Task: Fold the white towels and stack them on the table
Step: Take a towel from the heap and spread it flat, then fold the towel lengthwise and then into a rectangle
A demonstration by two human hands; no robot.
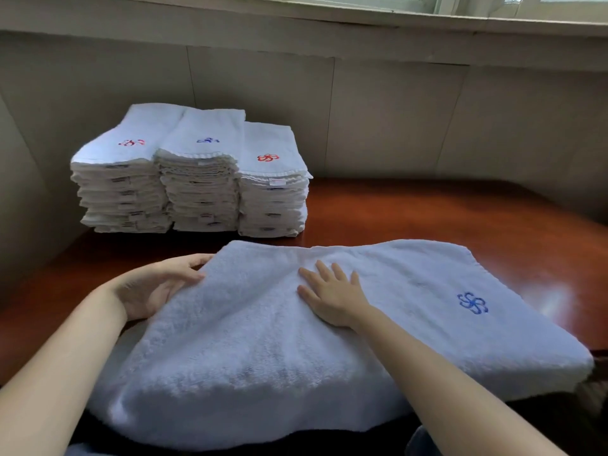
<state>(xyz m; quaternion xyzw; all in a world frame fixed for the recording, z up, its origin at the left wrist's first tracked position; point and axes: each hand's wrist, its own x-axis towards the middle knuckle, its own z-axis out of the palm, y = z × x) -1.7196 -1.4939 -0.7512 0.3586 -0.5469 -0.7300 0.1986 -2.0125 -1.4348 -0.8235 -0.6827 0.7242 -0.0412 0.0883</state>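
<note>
The white towel [263, 340] lies spread across the near edge of the table [427, 209], blue emblem [472, 303] facing up. The right hand [332, 297] presses flat on it, fingers spread, likely anchoring the fold line, while the left hand [154, 287] curls round its left edge, ready to lift it over. Three folded stacks [194, 185] wait behind.

Both forearms reach forward — left hand [154, 286] grips white terry towel [263, 357] edge, right hand [332, 299] palm-down, fingers spread.
</note>
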